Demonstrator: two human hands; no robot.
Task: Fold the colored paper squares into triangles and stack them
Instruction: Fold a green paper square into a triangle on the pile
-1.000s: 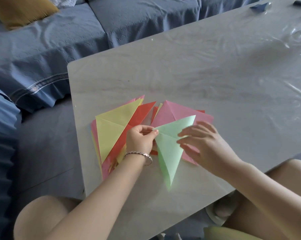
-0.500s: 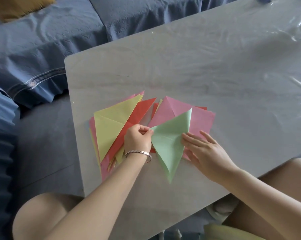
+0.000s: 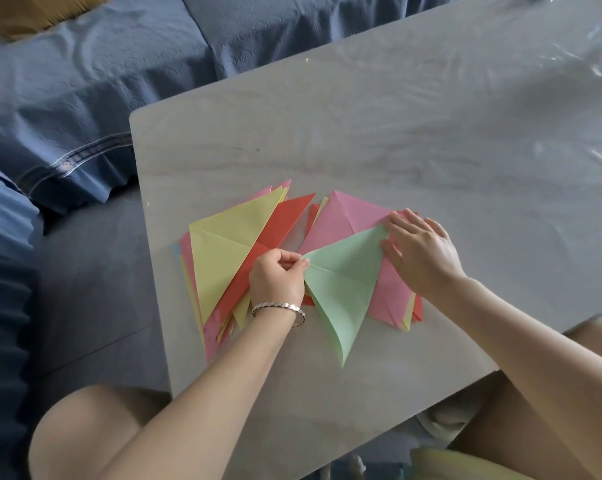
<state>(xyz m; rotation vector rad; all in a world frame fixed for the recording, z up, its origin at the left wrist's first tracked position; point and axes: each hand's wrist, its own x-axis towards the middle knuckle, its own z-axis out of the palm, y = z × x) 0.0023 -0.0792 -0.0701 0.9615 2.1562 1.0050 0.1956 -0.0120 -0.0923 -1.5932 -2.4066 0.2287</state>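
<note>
A light green paper [image 3: 341, 289], folded into a triangle, lies over a pile of unfolded squares topped by a pink sheet [image 3: 344, 216]. My left hand [image 3: 279, 278], with a silver bracelet on the wrist, pinches the green triangle's left corner. My right hand [image 3: 421, 251] rests flat with straight fingers on the triangle's upper right corner. To the left lies a stack of folded triangles, a yellow one [image 3: 223, 254] on top and a red one [image 3: 275, 230] beneath it.
The papers lie near the front left corner of a pale table [image 3: 396, 133] covered in clear plastic film. A blue sofa [image 3: 85, 81] runs behind and to the left. My bare knees show below the table's front edge.
The green paper has come down from half raised to flat on the pink pile. My right hand slid up along it to the upper right corner.
</note>
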